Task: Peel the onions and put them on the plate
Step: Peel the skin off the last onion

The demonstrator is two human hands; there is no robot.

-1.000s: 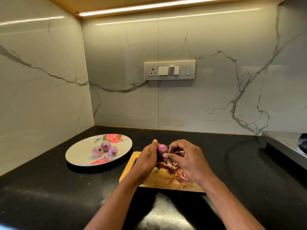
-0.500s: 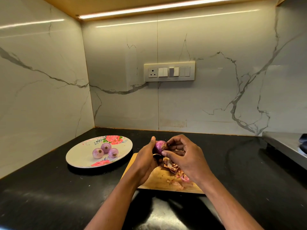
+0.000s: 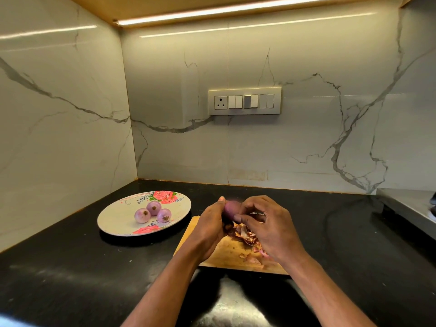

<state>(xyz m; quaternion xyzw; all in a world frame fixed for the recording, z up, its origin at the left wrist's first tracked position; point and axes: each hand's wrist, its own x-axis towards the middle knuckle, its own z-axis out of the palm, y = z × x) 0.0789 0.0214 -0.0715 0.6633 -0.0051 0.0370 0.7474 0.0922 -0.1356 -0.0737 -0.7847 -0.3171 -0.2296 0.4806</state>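
An onion [image 3: 230,208] is held just below the centre of the frame, between the two hands and above the far edge of a wooden cutting board [image 3: 226,254]. It is gripped by the left hand [image 3: 207,230], whose thumb is laid along the onion's left side with the fingers curled round from beneath. On its right side it is pinched by the thumb and fingertips of the right hand [image 3: 266,223], apparently at a strip of skin, though the contact itself is blurred. Neither hand is spread.

The plate [image 3: 113,215], the relation on which the coming move is judged to turn, lies to the left of the hands, at centre-left of the frame and close beside the board's left corner. The left hand is the nearer to it, and the onion is already carried by that hand, so a short leftward carry would suffice once the skin is off. The onion's long axis appears tilted from lower left to upper right, though this is softened by blur.

What is visible of the onion is a smooth, purplish-pink surface, and whether any dry skin remains cannot be told. Three peeled onions [image 3: 153,212], pale purple with brown root ends, are clustered and touching near the plate's middle. A heap of papery brown and pink peelings [image 3: 245,234] is seen on the board under the right hand.
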